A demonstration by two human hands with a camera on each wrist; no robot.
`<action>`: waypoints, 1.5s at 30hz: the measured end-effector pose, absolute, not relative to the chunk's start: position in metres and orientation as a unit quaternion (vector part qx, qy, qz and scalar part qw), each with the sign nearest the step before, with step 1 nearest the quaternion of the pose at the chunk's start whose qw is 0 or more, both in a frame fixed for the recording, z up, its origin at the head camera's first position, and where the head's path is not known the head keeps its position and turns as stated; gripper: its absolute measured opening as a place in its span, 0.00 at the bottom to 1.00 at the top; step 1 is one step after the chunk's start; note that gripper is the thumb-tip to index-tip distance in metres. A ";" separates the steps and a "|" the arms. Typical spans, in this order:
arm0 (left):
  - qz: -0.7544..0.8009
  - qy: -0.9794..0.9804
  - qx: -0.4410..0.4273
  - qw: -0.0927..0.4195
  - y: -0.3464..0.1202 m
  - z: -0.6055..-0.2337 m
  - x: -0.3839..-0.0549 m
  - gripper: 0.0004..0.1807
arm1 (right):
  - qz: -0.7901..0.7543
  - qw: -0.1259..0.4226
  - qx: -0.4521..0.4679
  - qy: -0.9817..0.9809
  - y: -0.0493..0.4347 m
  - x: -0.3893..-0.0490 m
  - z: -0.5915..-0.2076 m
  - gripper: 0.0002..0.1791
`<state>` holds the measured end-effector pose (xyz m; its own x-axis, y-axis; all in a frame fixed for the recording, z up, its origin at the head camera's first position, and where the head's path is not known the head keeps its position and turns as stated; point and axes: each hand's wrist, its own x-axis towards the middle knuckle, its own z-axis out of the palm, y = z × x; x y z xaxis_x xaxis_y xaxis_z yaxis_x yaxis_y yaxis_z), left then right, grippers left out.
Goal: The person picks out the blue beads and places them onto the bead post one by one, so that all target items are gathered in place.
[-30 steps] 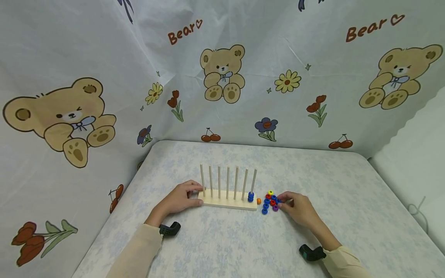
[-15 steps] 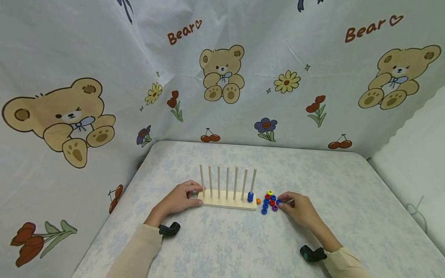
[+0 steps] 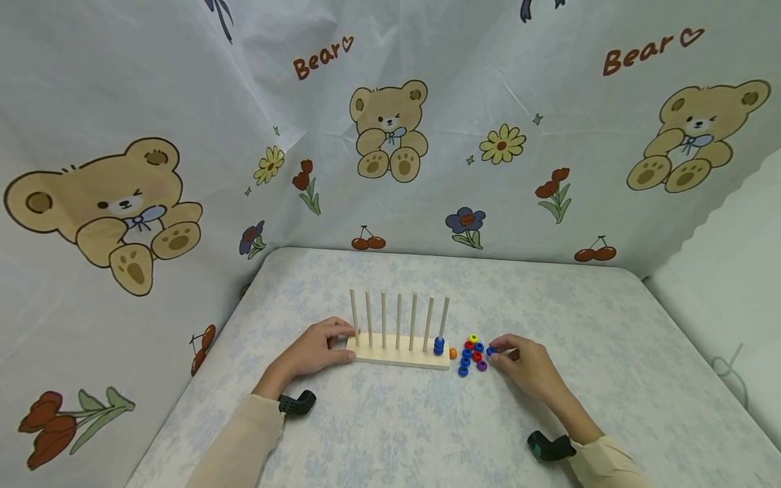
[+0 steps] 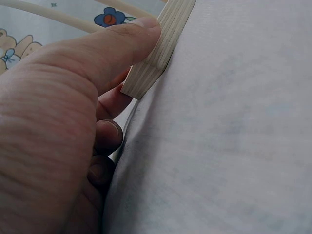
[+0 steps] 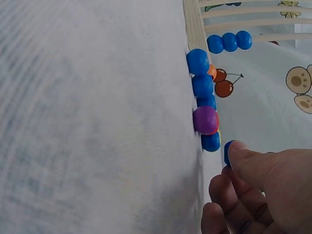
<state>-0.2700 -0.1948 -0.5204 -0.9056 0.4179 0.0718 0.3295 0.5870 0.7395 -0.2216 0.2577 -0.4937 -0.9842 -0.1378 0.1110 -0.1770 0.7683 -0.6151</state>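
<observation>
Gripping board end [image 4: 145, 81], left hand [image 3: 314, 348]; pinching blue bead [image 5: 227, 153] apart from pile [image 3: 477, 356], right hand [image 3: 526, 366].

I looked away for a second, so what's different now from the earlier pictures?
The right hand, pinching a blue bead, has drawn it slightly rightward, away from the loose beads. The left hand still grips the wooden rack; the threaded blue beads stayed put.
</observation>
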 end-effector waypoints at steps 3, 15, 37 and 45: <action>0.402 0.890 0.207 0.056 -0.195 -0.521 -0.269 0.25 | 0.330 0.036 0.083 -0.940 0.256 -0.222 -0.491 0.10; 0.400 0.891 0.207 0.057 -0.195 -0.520 -0.269 0.25 | 0.337 0.065 0.100 -0.934 0.240 -0.221 -0.475 0.11; 0.407 0.889 0.202 0.059 -0.195 -0.518 -0.268 0.26 | 0.357 0.124 0.115 -0.919 0.220 -0.224 -0.449 0.11; 0.406 0.888 0.208 0.064 -0.194 -0.516 -0.267 0.27 | 0.363 0.155 0.119 -0.911 0.215 -0.225 -0.439 0.11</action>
